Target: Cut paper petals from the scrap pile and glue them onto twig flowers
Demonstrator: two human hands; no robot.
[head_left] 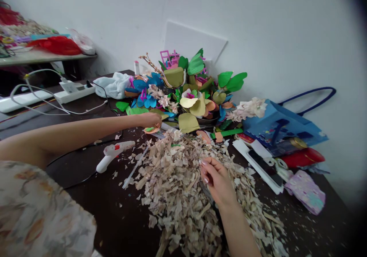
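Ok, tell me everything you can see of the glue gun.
The glue gun is white, apparently plastic, with red accents on its body. It lies on the dark table, left of the pale scrap pile, its nozzle end pointing toward the pile and its handle angled back toward the wearer. A black cord runs from the handle's end. The left hand and right hand are both off it. Whether it is hot cannot be seen.

Your dark table [123,215] supports a pale flake heap [180,184], a white glue gun [108,158], a blue bag [289,124] and a power strip [75,94]
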